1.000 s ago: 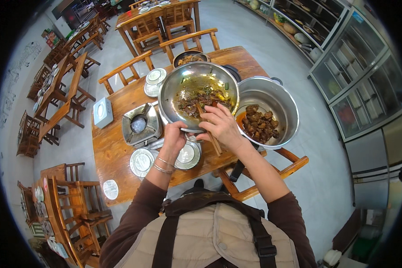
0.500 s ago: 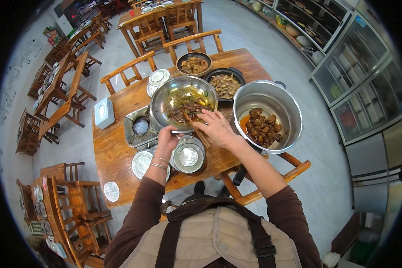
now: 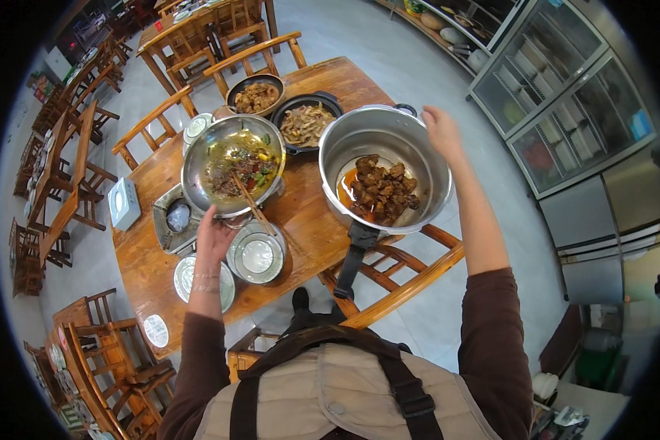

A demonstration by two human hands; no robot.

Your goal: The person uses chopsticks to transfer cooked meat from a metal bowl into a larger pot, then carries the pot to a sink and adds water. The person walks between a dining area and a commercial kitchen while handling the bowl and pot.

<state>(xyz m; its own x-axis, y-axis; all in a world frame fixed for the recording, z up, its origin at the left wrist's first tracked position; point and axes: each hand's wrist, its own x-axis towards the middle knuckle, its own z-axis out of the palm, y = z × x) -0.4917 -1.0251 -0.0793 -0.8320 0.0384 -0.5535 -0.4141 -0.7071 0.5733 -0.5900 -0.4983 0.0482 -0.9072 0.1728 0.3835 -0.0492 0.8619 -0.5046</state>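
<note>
My left hand (image 3: pixel 214 236) is by the near rim of the metal wok (image 3: pixel 192 176), its fingers apart and holding nothing I can see. Oily braised food with peppers lies in the wok. A pair of wooden chopsticks (image 3: pixel 251 201) leans over the wok's near rim, held by neither hand. At the far right rim of the large metal pot (image 3: pixel 359 132) is my right hand (image 3: pixel 443 133), fingers stretched out; whether they touch the rim I cannot tell. Brown chunks of meat (image 3: pixel 383 189) sit in reddish oil at the pot's bottom. Its long black handle (image 3: pixel 355 260) points towards me.
A black pot (image 3: pixel 337 110) of sliced food and a pan (image 3: pixel 231 94) of meat stand behind. Stacked plates (image 3: pixel 233 282), bowls (image 3: pixel 257 255), a portable stove (image 3: pixel 170 238) and a tissue box (image 3: pixel 124 204) share the wooden table (image 3: pixel 143 279). A chair (image 3: pixel 411 293) stands at its near right side.
My right hand has left the chopsticks and moved right to the pot's far rim. My left hand has come off the wok's rim. The view has swung right.
</note>
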